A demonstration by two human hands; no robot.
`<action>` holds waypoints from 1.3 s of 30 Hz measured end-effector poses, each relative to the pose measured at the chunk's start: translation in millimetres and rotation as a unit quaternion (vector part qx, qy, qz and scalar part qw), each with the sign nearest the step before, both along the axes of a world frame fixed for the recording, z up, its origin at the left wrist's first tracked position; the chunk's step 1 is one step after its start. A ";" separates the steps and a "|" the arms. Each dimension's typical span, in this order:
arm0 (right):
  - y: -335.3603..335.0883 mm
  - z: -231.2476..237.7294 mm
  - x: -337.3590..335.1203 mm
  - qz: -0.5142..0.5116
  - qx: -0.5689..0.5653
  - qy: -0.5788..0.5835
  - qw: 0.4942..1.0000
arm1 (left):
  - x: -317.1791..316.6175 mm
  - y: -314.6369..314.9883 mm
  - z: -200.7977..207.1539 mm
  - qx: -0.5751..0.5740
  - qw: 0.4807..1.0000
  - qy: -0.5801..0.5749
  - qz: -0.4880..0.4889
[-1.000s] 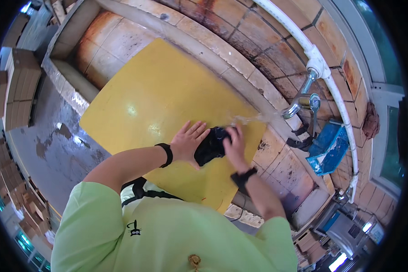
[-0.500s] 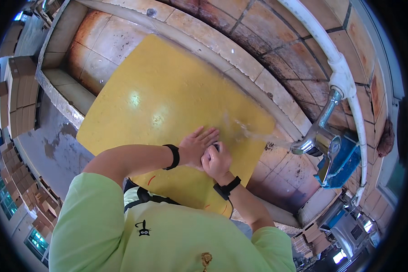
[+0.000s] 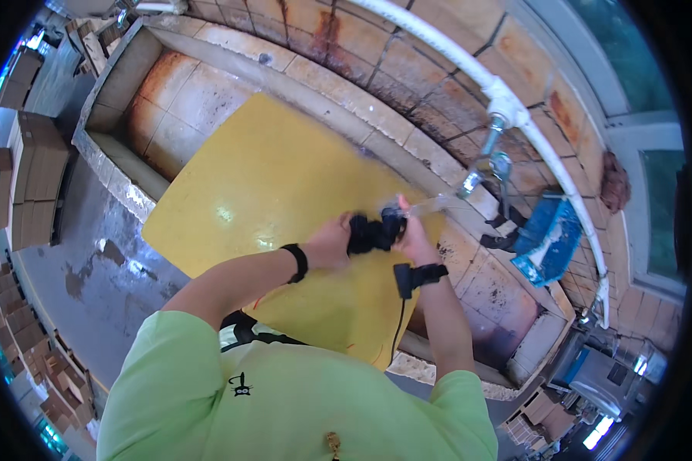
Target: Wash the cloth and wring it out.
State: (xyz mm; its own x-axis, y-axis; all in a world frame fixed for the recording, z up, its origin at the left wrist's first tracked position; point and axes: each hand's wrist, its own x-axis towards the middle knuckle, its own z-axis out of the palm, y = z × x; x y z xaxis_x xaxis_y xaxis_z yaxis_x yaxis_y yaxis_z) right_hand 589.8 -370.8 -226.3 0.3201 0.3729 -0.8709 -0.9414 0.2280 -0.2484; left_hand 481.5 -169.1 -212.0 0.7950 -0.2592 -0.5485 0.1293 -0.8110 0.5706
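Over a yellow board (image 3: 246, 177), my left hand (image 3: 332, 242) and my right hand (image 3: 417, 240) face each other. Between them is a lumpy black object (image 3: 370, 235), blurred, its exact kind unclear. The left hand's fingers close on its left end. My right hand grips the other end, a fingertip showing above it. Each wrist wears a black band, and the right band (image 3: 421, 278) has a cable running down. From the metal tap (image 3: 477, 175) on the right, a stream of water runs towards my right hand.
The board lies across a stained tiled trough (image 3: 184, 84). A white pipe (image 3: 457, 54) runs along the tiled wall. Beside the tap are a blue container (image 3: 547, 238) and black straps (image 3: 504, 230). Brown cardboard boxes (image 3: 38, 177) stand on the wet floor at left.
My hands were pressed together, the right closed over the flat left. They have moved apart, and the black object now shows between them. The view has shifted too.
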 end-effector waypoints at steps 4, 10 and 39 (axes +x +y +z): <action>-9.0 59.5 18.6 0.067 -0.079 -0.293 0.951 | 17.2 26.8 48.0 -0.069 0.982 -0.091 0.150; -8.3 71.7 31.5 0.243 -0.356 -0.402 0.808 | 24.1 64.1 94.7 -0.018 0.979 -0.173 0.107; 10.1 140.3 -22.1 0.004 -0.110 -0.646 0.756 | 99.0 -14.5 126.2 -0.213 0.915 -0.158 0.303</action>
